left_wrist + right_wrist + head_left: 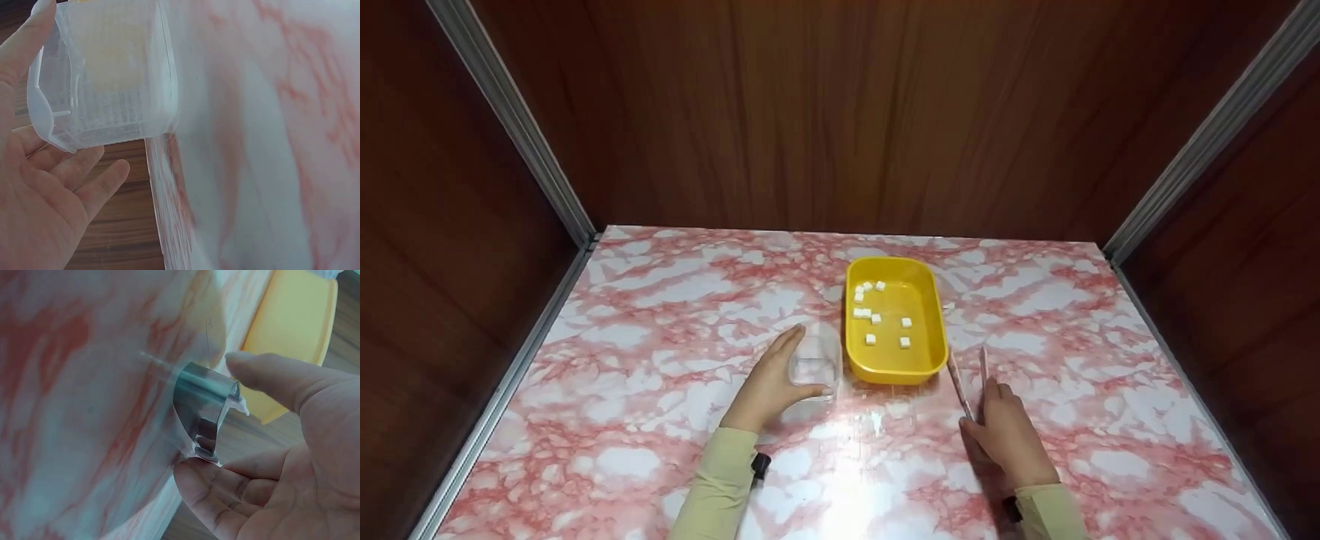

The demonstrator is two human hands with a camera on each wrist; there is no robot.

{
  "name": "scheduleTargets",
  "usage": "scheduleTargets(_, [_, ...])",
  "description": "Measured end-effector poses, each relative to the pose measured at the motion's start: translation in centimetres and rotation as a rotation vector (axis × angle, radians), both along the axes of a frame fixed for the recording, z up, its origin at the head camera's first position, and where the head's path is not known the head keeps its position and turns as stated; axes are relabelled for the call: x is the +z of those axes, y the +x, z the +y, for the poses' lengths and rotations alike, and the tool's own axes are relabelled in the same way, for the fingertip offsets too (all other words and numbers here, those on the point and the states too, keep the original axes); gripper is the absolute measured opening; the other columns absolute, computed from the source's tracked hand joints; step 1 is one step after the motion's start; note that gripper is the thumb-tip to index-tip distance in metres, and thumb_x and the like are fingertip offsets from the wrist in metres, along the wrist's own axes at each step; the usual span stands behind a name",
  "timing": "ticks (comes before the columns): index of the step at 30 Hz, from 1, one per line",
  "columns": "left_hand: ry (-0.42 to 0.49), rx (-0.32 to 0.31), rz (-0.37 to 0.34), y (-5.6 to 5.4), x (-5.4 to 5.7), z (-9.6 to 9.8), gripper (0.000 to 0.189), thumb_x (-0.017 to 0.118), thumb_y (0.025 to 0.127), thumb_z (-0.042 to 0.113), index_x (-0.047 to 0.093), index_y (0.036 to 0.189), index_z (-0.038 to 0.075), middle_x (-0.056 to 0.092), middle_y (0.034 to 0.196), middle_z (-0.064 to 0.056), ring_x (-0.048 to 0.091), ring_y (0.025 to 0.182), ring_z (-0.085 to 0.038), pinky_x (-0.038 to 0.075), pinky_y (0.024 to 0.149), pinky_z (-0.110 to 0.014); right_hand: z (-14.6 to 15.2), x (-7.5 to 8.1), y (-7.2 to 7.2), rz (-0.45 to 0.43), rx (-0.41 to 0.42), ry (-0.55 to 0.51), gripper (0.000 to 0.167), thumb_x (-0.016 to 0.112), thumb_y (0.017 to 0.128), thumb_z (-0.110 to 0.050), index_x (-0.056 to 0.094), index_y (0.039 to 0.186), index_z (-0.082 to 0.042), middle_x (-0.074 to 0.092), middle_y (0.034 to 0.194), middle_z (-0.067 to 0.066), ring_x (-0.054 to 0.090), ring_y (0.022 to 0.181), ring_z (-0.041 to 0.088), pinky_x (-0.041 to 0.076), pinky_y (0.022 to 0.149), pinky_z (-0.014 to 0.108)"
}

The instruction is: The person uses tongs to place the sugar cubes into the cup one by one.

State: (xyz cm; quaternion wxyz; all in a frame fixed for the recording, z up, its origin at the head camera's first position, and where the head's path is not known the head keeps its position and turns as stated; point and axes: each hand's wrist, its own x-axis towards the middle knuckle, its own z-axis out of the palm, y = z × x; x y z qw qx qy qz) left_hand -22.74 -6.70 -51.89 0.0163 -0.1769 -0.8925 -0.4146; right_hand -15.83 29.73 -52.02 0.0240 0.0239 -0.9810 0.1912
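1. We see a small, boxed-in work booth (840, 90), walled on three sides; we cannot tell what sort of building holds it.
2. We find tall, dark reddish-brown wood-grain panels (997, 135) at the back, left and right.
3. We look down on a glossy, red-and-white, marble-patterned tabletop (675, 360) that spans the space between them.
4. We note straight grey metal strips (510, 109) down both rear corners and along the tabletop's sides.
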Motion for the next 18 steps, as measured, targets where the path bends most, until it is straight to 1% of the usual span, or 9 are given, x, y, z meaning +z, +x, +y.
scheduleTargets(2, [0.002, 0.000, 0.006, 0.04, 0.01, -0.04, 0.105, 0.084, 0.068, 0.045, 0.031, 0.150, 0.008, 0.028, 0.154, -0.005, 0.028, 0.138, -0.026, 0.029, 0.110, -0.040, 0.02, -0.06, -0.08, 0.012, 0.001, -0.004, 0.079, 0.075, 0.083, -0.015, 0.030, 0.136, 0.021, 0.046, 0.118, 0.036, 0.051, 0.102, 0.048, 0.046, 0.084, 0.055])
scheduleTargets(6, [0.001, -0.002, 0.017, 0.09, 0.04, -0.03, 0.105, 0.083, 0.068, 0.047, 0.031, 0.150, 0.008, 0.028, 0.154, -0.006, 0.027, 0.138, -0.025, 0.028, 0.110, -0.040, 0.05, -0.14, -0.08, 0.064, 0.009, -0.015, 0.074, 0.072, 0.080, -0.008, 0.033, 0.133, 0.024, 0.049, 0.110, 0.036, 0.056, 0.093, 0.045, 0.049, 0.080, 0.053])
scheduleTargets(9, [-0.001, -0.002, 0.028, 0.12, 0.02, -0.02, 0.105, 0.083, 0.068, 0.048, 0.031, 0.150, 0.007, 0.028, 0.154, -0.007, 0.028, 0.138, -0.026, 0.028, 0.110, -0.040, 0.09, -0.19, -0.06, 0.097, 0.019, -0.006, 0.072, 0.070, 0.077, -0.003, 0.033, 0.131, 0.026, 0.050, 0.106, 0.036, 0.058, 0.087, 0.045, 0.050, 0.077, 0.053])
scheduleTargets(13, [0.001, -0.003, 0.032, 0.16, 0.06, 0.01, 0.106, 0.083, 0.067, 0.048, 0.031, 0.149, 0.006, 0.029, 0.154, -0.007, 0.028, 0.138, -0.026, 0.028, 0.110, -0.040, 0.21, -0.18, -0.03, 0.097, 0.013, 0.013, 0.070, 0.068, 0.076, -0.002, 0.034, 0.131, 0.026, 0.050, 0.104, 0.035, 0.058, 0.082, 0.043, 0.051, 0.074, 0.051])
scheduleTargets(18, [0.004, -0.002, 0.027, 0.14, 0.06, 0.01, 0.105, 0.084, 0.068, 0.047, 0.031, 0.149, 0.005, 0.029, 0.154, -0.007, 0.028, 0.138, -0.026, 0.028, 0.110, -0.039, 0.41, 0.05, 0.05, 0.045, -0.008, 0.001, 0.071, 0.066, 0.077, -0.002, 0.031, 0.133, 0.025, 0.049, 0.103, 0.034, 0.059, 0.082, 0.040, 0.051, 0.073, 0.050])
